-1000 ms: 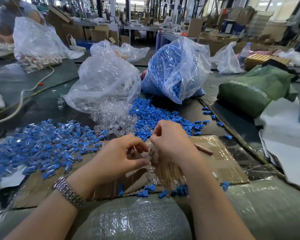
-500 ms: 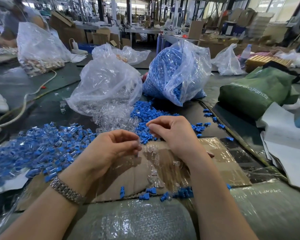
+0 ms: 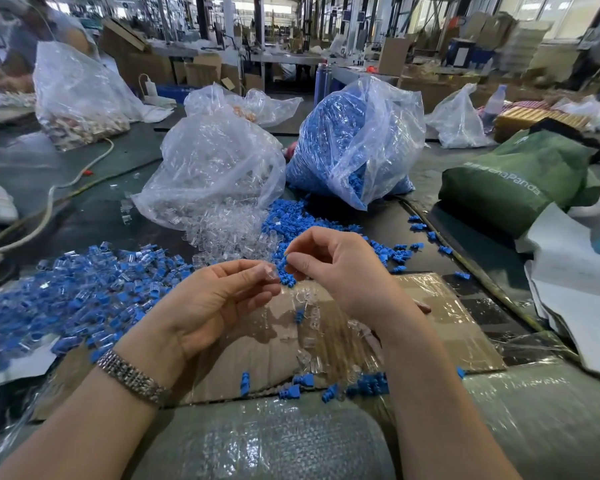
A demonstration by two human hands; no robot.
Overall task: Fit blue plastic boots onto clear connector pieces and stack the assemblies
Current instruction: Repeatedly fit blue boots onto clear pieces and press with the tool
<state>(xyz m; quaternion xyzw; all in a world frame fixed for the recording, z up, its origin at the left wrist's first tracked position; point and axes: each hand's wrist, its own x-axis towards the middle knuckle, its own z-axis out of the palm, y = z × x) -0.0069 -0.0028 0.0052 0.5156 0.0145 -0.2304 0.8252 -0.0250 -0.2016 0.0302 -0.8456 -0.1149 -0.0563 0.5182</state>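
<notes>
My left hand (image 3: pixel 208 303) pinches a clear connector piece (image 3: pixel 269 273) between thumb and fingertips. My right hand (image 3: pixel 336 268) holds a blue boot (image 3: pixel 283 264) by its end, its tip almost touching the connector. Both hands hover above a taped cardboard sheet (image 3: pixel 440 317). Loose blue boots (image 3: pixel 312 223) and loose clear connectors (image 3: pixel 229 233) lie heaped just beyond the hands. A pile of fitted assemblies (image 3: pixel 80 289) spreads out at the left.
A clear bag of connectors (image 3: pixel 215 168) and a bag of blue boots (image 3: pixel 354 140) stand behind the heaps. A green bag (image 3: pixel 520 178) and white sheets (image 3: pixel 575 282) lie at the right. Several boots (image 3: pixel 361 388) and connectors sit at the cardboard's near edge. A white cable (image 3: pixel 49 202) runs at the left.
Both hands have risen from the cardboard and moved slightly away from me. The right hand now holds a blue boot and the left a clear connector, brought close together.
</notes>
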